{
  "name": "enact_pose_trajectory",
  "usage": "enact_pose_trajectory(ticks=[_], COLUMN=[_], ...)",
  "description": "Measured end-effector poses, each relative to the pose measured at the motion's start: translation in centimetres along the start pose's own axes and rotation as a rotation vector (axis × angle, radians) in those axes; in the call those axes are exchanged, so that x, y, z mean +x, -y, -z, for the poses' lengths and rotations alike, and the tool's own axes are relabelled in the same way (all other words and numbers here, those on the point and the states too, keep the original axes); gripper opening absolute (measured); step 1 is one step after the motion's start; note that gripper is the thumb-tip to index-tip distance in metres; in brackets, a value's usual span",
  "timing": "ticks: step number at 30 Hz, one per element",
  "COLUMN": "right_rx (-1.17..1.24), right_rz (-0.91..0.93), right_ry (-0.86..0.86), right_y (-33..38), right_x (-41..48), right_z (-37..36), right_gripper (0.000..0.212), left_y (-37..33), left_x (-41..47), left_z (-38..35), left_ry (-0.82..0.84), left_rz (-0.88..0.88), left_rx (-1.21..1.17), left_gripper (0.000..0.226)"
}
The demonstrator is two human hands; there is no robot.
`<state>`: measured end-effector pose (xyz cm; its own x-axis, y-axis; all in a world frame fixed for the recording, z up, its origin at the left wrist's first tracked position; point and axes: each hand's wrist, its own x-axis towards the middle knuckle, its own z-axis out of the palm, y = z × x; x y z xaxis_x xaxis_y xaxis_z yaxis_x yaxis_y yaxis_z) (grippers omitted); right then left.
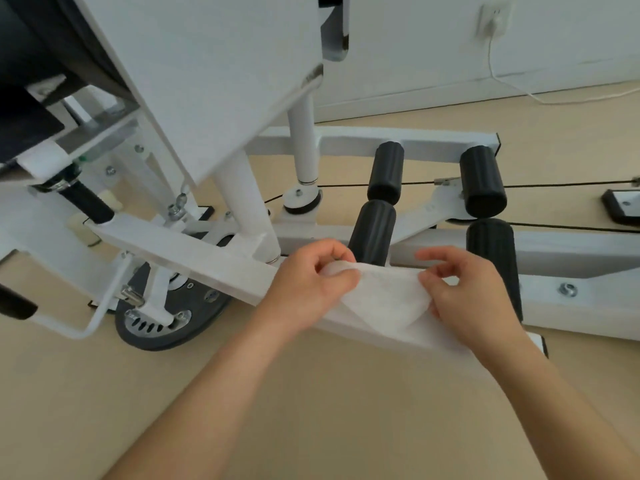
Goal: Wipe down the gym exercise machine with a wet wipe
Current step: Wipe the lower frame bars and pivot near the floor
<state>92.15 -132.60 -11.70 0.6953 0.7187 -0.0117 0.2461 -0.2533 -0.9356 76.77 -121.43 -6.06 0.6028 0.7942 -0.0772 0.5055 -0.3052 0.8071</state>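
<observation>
A white wet wipe (384, 296) is stretched between my two hands, just above a white steel beam (194, 252) of the gym machine. My left hand (308, 285) pinches the wipe's left edge between thumb and fingers. Its right edge is pinched by my right hand (464, 292). The wipe hangs slack in the middle and partly covers the beam's near end. Black foam rollers (372, 233) stand right behind my hands.
The machine's white frame (568, 251) runs across the tan floor. A black weight plate (166, 317) lies at the lower left, cables (568, 184) stretch to the right. A wall socket with a white cord (493, 26) is at the back right.
</observation>
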Motion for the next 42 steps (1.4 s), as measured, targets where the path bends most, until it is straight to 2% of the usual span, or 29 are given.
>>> enact_pose_trajectory(ticks=[2,5,6,9,11,13,17,18,20,23,25,27,30,32,35,36,38,40,42], right_rx=[-0.014,0.009,0.013,-0.012,-0.059,-0.124,-0.355,-0.339,-0.345,-0.322,-0.251,-0.323,-0.404,-0.334,-0.313,-0.315,-0.337,-0.426,-0.608], right_rz=[-0.023,-0.044,-0.042,-0.026,-0.008,0.011,0.08,0.072,0.121,0.153,0.141,0.194,0.329,0.382,0.512,0.558,0.589,0.589,0.598], right_ry=[-0.048,-0.118,-0.117,-0.077,-0.046,-0.014,0.211,0.227,0.145,-0.003,-0.021,0.024,0.052,-0.043,-0.232,-0.214,-0.053,0.066,0.102], right_y=[-0.3,-0.4,-0.4,-0.2,-0.3,-0.5,-0.2,-0.1,-0.5,-1.2,-1.6,-1.8,-2.3,-2.4,-1.8,-1.3,-0.4,-0.3,-1.3], right_x=[0.0,0.0,0.0,0.1,0.0,0.2,1.3,1.6,1.8,1.8,1.9,1.4,0.8,0.6,-0.7,-1.5,-3.3,-4.9,-5.4], right_z=[-0.3,-1.0,-1.2,-1.2,-1.2,-1.2,-1.4,-1.4,-1.6,-1.8,-1.9,-2.1,-2.7,-2.6,-2.1,-2.3,-3.7,-5.6,-6.3], right_gripper=[0.023,0.022,0.025,0.046,0.051,0.048,0.047,0.048,0.046,0.043,0.045,0.046,0.043,0.039,0.037,0.037,0.042,0.047,0.055], left_y=[0.1,0.9,1.0,1.3,1.3,0.7,-0.5,-1.0,-1.4,-0.7,0.5,1.4,2.7,2.6,3.6,3.8,3.8,4.7,5.0], left_x=[1.1,1.4,1.1,1.0,2.5,4.9,10.3,11.4,12.6,10.8,7.3,3.6,-0.4,-2.3,-4.2,-4.3,-4.2,-4.2,-4.3], left_z=[0.0,-0.8,-1.4,-4.7,-6.2,-7.0,-8.4,-8.5,-8.3,-6.9,-5.9,-4.9,-3.9,-3.5,-3.6,-3.3,-2.5,-1.6,-0.9], left_ry=[-0.038,-0.345,-0.355,-0.08,0.003,0.03,0.076,0.1,0.164,0.236,0.265,0.244,0.229,0.206,0.315,0.366,0.333,0.239,0.147], left_rz=[-0.052,-0.225,-0.284,-0.22,-0.128,-0.038,0.066,0.079,0.082,-0.016,-0.108,-0.174,-0.265,-0.344,-0.456,-0.446,-0.441,-0.448,-0.468], left_rx=[0.243,0.649,0.695,0.899,1.016,0.972,0.945,0.946,0.956,0.962,0.968,0.959,1.029,1.065,0.861,0.737,0.436,0.32,0.247], left_gripper=[0.02,0.044,0.046,0.066,0.074,0.076,0.087,0.09,0.089,0.075,0.067,0.062,0.069,0.069,0.056,0.053,0.039,0.023,0.028])
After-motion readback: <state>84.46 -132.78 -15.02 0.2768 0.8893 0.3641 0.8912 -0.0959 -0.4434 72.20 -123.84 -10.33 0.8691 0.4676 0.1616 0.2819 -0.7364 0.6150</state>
